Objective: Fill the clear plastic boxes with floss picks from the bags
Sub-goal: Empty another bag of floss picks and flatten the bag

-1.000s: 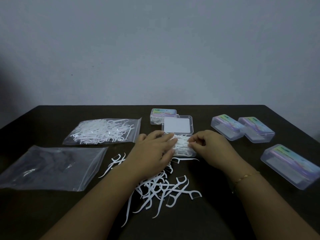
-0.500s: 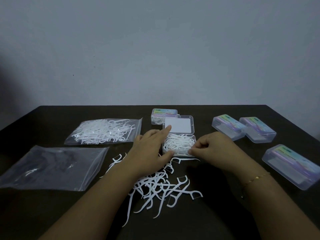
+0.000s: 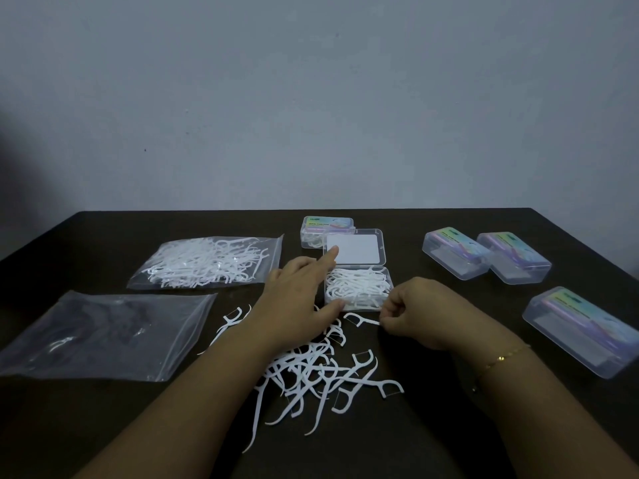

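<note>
An open clear plastic box (image 3: 389, 294) full of white floss picks sits mid-table, its lid (image 3: 353, 248) laid back behind it. My left hand (image 3: 297, 299) lies just left of the box, index finger stretched toward the lid and thumb against the box's front corner. My right hand (image 3: 420, 311) is at the box's front right corner and pinches the handle tip of one floss pick (image 3: 359, 319) lying on the table. A loose pile of floss picks (image 3: 321, 375) is spread in front of the box, between my forearms.
A zip bag full of floss picks (image 3: 207, 262) lies at the back left, a nearly empty zip bag (image 3: 103, 335) in front of it. A closed filled box (image 3: 326, 227) stands behind the open one. Three closed clear boxes (image 3: 456, 252) (image 3: 513, 257) (image 3: 584, 330) stand on the right of the dark table (image 3: 432, 426).
My left hand has lifted off the box's contents and moved left, uncovering the picks. My right hand has drawn back from the box and now pinches a pick on the table.
</note>
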